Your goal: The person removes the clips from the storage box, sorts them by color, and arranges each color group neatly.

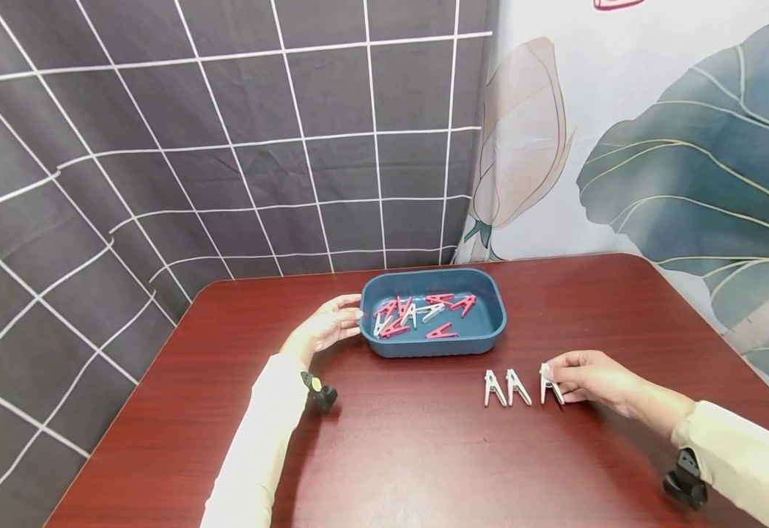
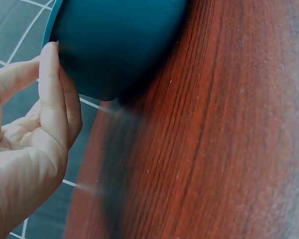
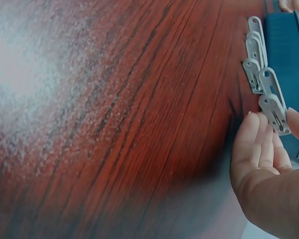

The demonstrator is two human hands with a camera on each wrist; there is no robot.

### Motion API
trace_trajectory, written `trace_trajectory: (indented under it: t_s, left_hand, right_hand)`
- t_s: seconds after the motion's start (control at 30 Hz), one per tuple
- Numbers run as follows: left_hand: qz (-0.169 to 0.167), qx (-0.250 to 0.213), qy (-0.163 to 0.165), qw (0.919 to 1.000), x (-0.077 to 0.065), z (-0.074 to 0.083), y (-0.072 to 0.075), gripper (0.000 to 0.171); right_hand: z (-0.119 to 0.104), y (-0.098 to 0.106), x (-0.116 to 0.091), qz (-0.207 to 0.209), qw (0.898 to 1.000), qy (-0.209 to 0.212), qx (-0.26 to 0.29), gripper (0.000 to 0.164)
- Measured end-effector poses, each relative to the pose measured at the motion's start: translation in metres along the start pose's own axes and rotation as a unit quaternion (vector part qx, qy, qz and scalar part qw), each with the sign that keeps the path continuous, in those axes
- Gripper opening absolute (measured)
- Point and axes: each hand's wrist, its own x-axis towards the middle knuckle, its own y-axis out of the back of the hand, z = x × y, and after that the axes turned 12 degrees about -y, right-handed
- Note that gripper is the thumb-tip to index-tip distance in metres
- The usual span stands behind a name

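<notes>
My right hand (image 1: 589,378) pinches a white clothespin (image 1: 547,387) between thumb and fingers, its two legs pointing down toward the table. Left of it, a white clothespin (image 1: 494,389) and another white clothespin (image 1: 517,387) stand side by side on their spread legs. My left hand (image 1: 331,323) is at the left end of a blue plastic bin (image 1: 433,347), its fairly straight fingertips against the wall near the rim. Several red and white clothespins lie jumbled inside the bin. The left wrist view shows the fingers (image 2: 52,94) against the bin's outer wall.
The dark red wooden table (image 1: 384,455) bears everything. A grey curtain with white grid lines (image 1: 226,147) hangs along its back and left, and a white cloth with a leaf print (image 1: 701,161) hangs at the right. A dark wrist device (image 1: 686,480) sits on the right sleeve.
</notes>
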Motion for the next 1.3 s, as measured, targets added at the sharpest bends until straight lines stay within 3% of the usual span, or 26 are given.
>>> trace_trajectory:
  t_s: [0.57,1.3]
  left_hand:
    - [0.004,-0.009,-0.001,1.0000,-0.002,-0.001,-0.001,0.051]
    - [0.009,-0.001,0.001,1.0000,-0.002,0.001,-0.003,0.053]
  right_hand:
    - [-0.004,-0.006,0.003,0.060,0.996,-0.011,-0.069,0.033]
    - [-0.011,-0.005,0.005,0.074,0.992,-0.024,-0.096,0.026]
